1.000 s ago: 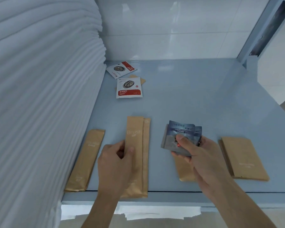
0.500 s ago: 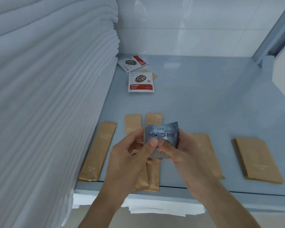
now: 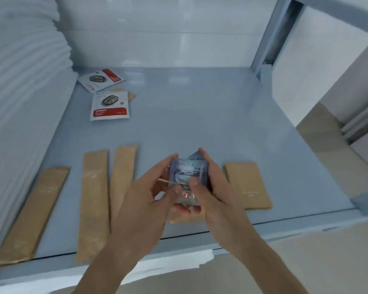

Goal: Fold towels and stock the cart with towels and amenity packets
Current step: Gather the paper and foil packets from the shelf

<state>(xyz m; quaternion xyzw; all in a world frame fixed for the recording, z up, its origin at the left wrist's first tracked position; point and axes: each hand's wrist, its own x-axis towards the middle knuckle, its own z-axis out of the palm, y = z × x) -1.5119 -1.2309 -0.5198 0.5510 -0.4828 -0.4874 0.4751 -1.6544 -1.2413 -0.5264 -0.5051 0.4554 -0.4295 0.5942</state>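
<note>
Over the front of the blue cart shelf (image 3: 200,124), both hands hold a small bundle of blue-grey amenity packets (image 3: 186,172). My left hand (image 3: 145,200) pinches the bundle's left side with thumb and fingers. My right hand (image 3: 212,194) grips its right side, thumb across the front. A tall stack of folded white towels (image 3: 23,124) fills the shelf's left side. Long brown paper packets (image 3: 94,200) lie side by side along the front edge, and a wider brown packet (image 3: 249,185) lies to the right. Another brown packet is partly hidden under my hands.
Two white and red sachets (image 3: 109,105) lie at the back left beside the towels, a brown packet peeking from under them. The cart's blue upright post (image 3: 268,35) rises at the back right. White paper (image 3: 174,262) sticks out below the shelf's front edge.
My left hand left the long brown packets and joined my right hand on the blue-grey bundle. The bundle now sits between both hands, slightly further right over the shelf front.
</note>
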